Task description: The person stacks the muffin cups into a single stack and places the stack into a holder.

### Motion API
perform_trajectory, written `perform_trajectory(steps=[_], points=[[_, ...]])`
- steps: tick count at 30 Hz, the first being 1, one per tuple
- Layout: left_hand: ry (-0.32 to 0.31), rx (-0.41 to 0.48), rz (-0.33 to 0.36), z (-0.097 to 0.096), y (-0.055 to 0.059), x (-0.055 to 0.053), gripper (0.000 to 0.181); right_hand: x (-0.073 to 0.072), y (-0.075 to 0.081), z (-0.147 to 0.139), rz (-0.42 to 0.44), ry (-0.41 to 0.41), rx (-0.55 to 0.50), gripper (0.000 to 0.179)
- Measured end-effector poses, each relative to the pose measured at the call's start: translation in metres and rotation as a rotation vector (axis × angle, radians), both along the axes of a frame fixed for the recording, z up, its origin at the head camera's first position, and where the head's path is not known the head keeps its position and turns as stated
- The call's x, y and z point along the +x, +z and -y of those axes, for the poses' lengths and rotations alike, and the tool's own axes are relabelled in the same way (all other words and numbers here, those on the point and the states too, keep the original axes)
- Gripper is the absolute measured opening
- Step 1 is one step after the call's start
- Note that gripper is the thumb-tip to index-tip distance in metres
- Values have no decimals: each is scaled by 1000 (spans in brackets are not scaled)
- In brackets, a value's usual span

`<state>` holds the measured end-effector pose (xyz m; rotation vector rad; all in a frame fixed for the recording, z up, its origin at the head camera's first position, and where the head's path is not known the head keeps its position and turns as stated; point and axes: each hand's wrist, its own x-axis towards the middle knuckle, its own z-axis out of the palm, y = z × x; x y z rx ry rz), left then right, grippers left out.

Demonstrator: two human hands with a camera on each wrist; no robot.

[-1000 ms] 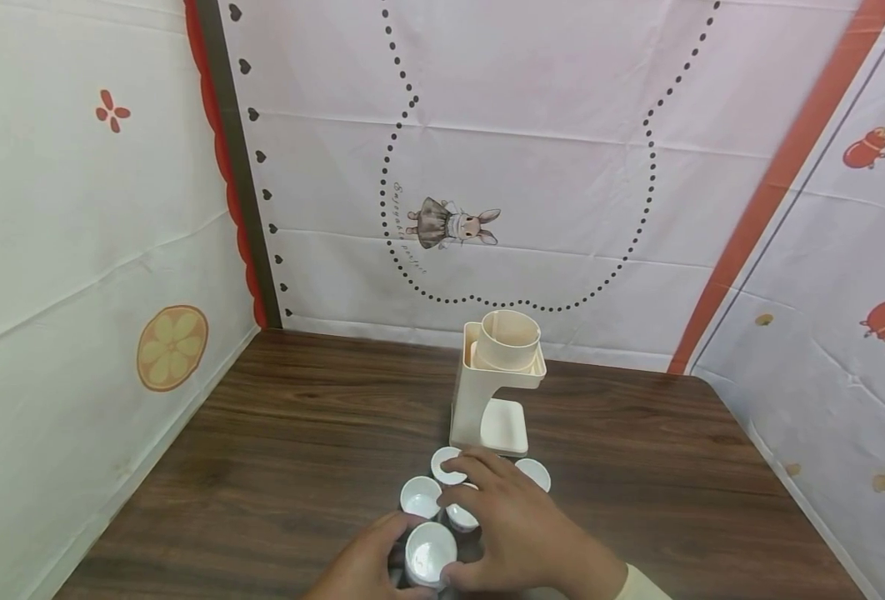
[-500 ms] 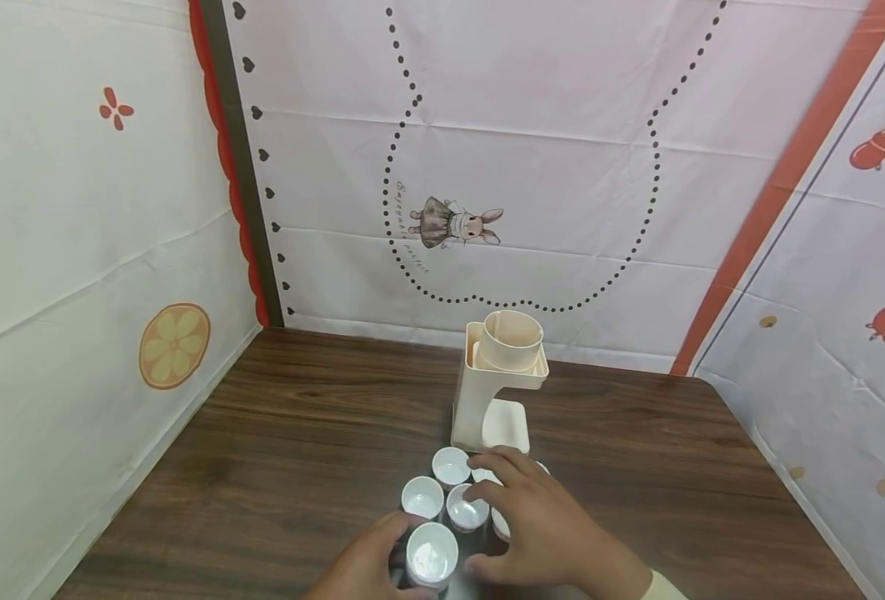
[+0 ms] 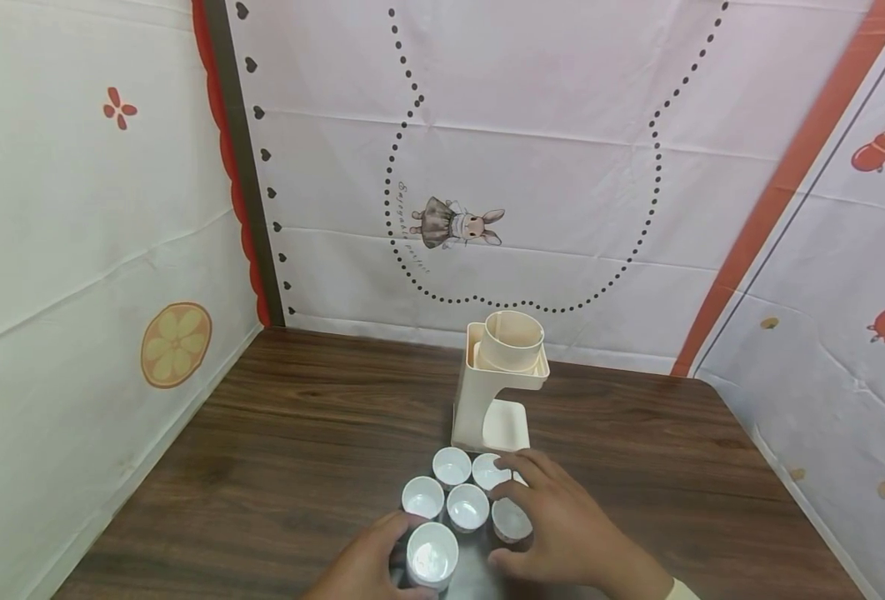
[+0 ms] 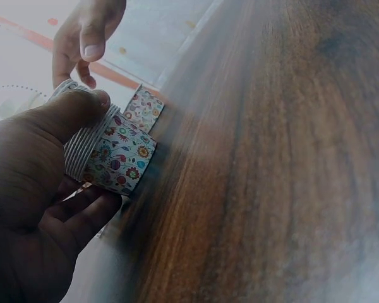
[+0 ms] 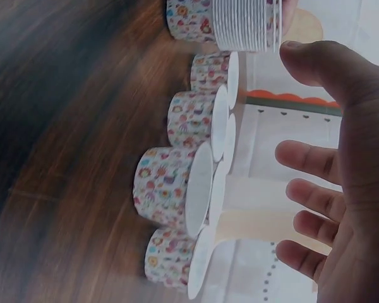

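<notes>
My left hand (image 3: 367, 562) grips a stack of nested paper cups (image 3: 432, 557) at the near side of the group. In the left wrist view the thumb lies over the rims of the stack (image 4: 117, 151), which has a colourful flower print, and the fingers curl below. Single white-lined paper cups stand upright just beyond, among them a left cup (image 3: 423, 497), a middle cup (image 3: 468, 508) and a right cup (image 3: 511, 521). My right hand (image 3: 562, 521) hovers over the right side of the group, holding nothing. Its fingers (image 5: 309, 199) are spread, apart from the printed cups (image 5: 170, 183).
A cream-coloured stand (image 3: 476, 408) with a round open top stands behind the cups, close to them. Dark wood-grain table (image 3: 322, 417) lies around them. Printed cloth walls (image 3: 562, 208) enclose the table at the back and both sides.
My right hand has drawn away to the right from the stack, uncovering several single cups, including the right one. The left hand keeps its grip on the stack in nearly the same place.
</notes>
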<state>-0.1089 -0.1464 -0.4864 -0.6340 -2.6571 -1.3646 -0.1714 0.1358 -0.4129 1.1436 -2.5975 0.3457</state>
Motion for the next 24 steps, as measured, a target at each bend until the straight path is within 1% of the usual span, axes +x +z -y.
perform_trajectory(steps=[4,10,15,22,24], points=[[-4,-1,-4,1,0,-1,65,-2,-1,-5,-5,-7,-1,56],[-5,3,12,1,0,0,64,-5,-7,-11,3,-36,5,55],[-8,7,28,0,0,-1,64,-8,-12,-15,-9,-45,7,56],[-15,10,3,1,0,0,63,-12,-18,-20,-4,-65,4,57],[-16,12,7,1,0,0,63,-13,-20,-21,-9,-70,5,57]])
